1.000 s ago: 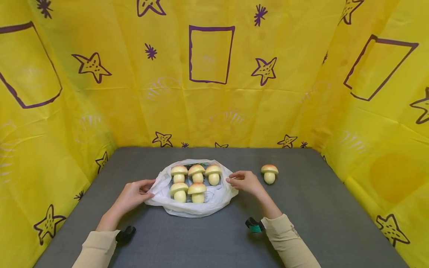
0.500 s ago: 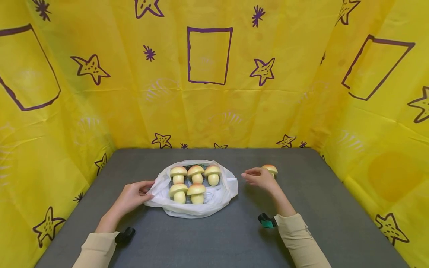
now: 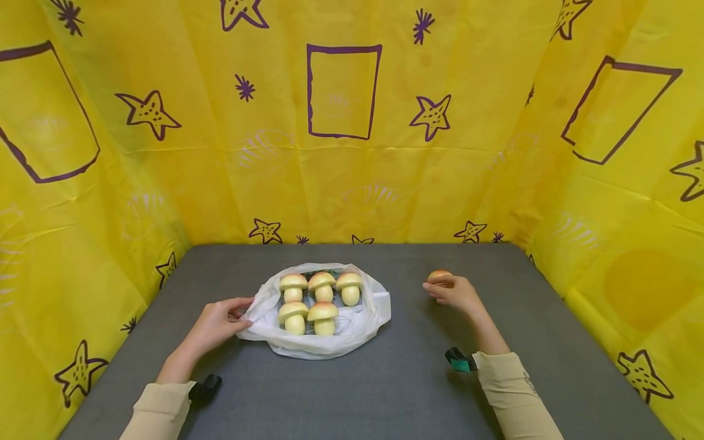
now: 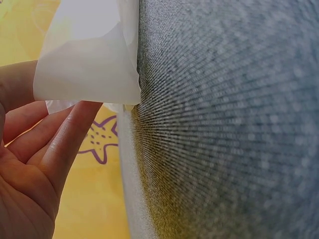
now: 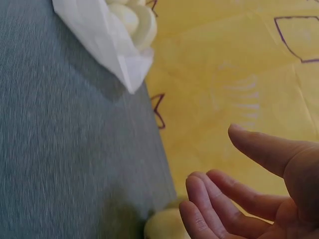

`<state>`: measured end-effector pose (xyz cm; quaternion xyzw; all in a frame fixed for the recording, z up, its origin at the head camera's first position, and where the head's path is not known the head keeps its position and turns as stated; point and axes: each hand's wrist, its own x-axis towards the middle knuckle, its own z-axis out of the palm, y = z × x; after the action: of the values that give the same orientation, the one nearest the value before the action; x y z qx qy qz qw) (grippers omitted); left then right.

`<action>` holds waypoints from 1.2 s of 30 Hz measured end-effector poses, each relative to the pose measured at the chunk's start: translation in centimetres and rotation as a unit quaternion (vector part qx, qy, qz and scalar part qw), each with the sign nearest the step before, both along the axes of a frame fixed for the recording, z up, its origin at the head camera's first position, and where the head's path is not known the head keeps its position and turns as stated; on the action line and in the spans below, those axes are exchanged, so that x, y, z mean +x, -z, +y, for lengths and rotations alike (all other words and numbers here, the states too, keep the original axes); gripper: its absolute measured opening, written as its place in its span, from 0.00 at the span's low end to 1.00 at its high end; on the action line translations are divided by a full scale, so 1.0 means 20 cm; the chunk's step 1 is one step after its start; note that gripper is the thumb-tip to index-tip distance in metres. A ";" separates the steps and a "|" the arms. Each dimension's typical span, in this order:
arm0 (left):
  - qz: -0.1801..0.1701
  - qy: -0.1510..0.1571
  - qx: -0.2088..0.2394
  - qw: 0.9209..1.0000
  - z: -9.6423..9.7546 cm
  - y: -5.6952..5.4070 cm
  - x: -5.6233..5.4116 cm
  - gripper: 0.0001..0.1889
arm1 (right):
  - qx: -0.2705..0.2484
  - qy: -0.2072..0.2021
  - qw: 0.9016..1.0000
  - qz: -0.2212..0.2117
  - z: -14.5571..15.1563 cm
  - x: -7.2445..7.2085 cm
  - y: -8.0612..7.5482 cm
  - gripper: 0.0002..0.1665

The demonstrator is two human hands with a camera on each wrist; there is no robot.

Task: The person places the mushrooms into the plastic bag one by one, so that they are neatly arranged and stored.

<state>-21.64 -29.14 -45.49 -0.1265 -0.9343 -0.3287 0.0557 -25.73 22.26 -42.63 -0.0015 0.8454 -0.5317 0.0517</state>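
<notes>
A white plastic bag (image 3: 308,348) lies with its mouth spread wide, and several toy mushrooms (image 3: 322,313) with cream stems and reddish caps show inside. My left hand (image 3: 217,321) pinches the bag's left edge between thumb and fingers; the left wrist view shows the thin white film (image 4: 89,74) there. A single loose mushroom (image 3: 438,274) is on the table right of the bag. In front of it is my right hand (image 3: 456,293), which hides most of it. The right wrist view shows the thumb and fingers (image 5: 209,199) apart, with nothing between them, close to the mushroom (image 5: 167,224).
The grey table (image 3: 352,391) carries everything. Yellow cloth walls (image 3: 352,183) with purple drawings stand along its back and both sides. A black band (image 3: 206,388) sits at the left wrist, and a black and green one (image 3: 461,360) at the right.
My right hand has let go of the bag's right edge and moved right to the loose mushroom. The left hand keeps its hold, and the bag has stayed in place.
</notes>
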 end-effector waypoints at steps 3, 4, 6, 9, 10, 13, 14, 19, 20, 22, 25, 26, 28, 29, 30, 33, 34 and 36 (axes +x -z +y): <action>0.003 0.000 0.001 1.000 0.00 0.00 0.00 0.22 | -0.007 0.002 1.000 -0.008 0.04 0.00 0.01 0.33; 0.003 0.001 0.001 1.000 0.00 0.00 0.00 0.22 | -0.013 0.004 1.000 -0.010 0.05 0.01 0.01 0.32; 0.003 0.001 0.001 1.000 0.00 0.00 0.00 0.22 | -0.014 0.007 1.000 -0.009 0.07 0.01 0.01 0.32; 0.002 0.000 0.000 1.000 0.00 0.01 0.00 0.22 | -0.003 0.010 1.000 -0.003 0.10 0.01 0.02 0.31; 0.002 -0.001 -0.001 1.000 0.00 0.01 0.00 0.22 | -0.001 0.013 1.000 -0.002 0.10 0.02 0.02 0.31; 0.002 -0.001 -0.001 1.000 0.00 0.01 0.00 0.22 | 0.005 0.021 1.000 0.000 0.14 0.02 0.04 0.30; 0.002 0.000 -0.001 1.000 0.00 0.01 0.00 0.22 | 0.007 0.020 1.000 0.001 0.14 0.02 0.04 0.30; 0.001 0.000 0.001 1.000 0.00 0.01 -0.01 0.22 | 0.005 0.031 1.000 -0.001 0.18 0.02 0.05 0.31; 0.001 -0.001 0.002 1.000 0.00 0.01 -0.01 0.22 | 0.006 0.029 1.000 0.000 0.19 0.02 0.06 0.31; 0.001 -0.003 0.001 1.000 0.00 0.01 -0.01 0.22 | 0.005 0.035 0.999 -0.003 0.19 0.02 0.06 0.31; 0.002 -0.002 -0.001 1.000 0.00 0.01 -0.01 0.22 | 0.008 0.043 0.999 -0.008 0.20 0.02 0.07 0.31; 0.002 -0.002 0.000 1.000 0.00 0.02 -0.01 0.22 | 0.010 0.044 0.999 -0.009 0.20 0.01 0.07 0.31; 0.003 -0.002 -0.001 1.000 0.00 0.02 -0.01 0.22 | 0.011 0.049 0.999 -0.013 0.20 0.01 0.08 0.31; 0.004 -0.002 -0.001 1.000 0.00 0.02 -0.01 0.22 | 0.010 0.052 0.998 -0.015 0.20 0.01 0.08 0.31; 0.004 -0.002 -0.002 1.000 0.00 0.02 -0.01 0.22 | 0.010 0.054 0.998 -0.017 0.20 0.01 0.09 0.31; 0.005 -0.003 -0.004 1.000 0.00 0.02 -0.01 0.22 | 0.002 0.061 0.998 -0.022 0.19 -0.01 0.10 0.32; 0.005 -0.003 -0.004 1.000 0.00 0.02 -0.01 0.22 | -0.001 0.062 0.998 -0.024 0.19 -0.01 0.10 0.32; 0.004 -0.004 -0.005 1.000 0.00 0.02 -0.01 0.22 | -0.004 0.061 0.998 -0.028 0.18 -0.02 0.11 0.32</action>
<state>-21.92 -29.15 -45.86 -0.1248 -0.9362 -0.3230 0.0600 -26.12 25.93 -44.81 0.0651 0.8398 -0.5373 0.0427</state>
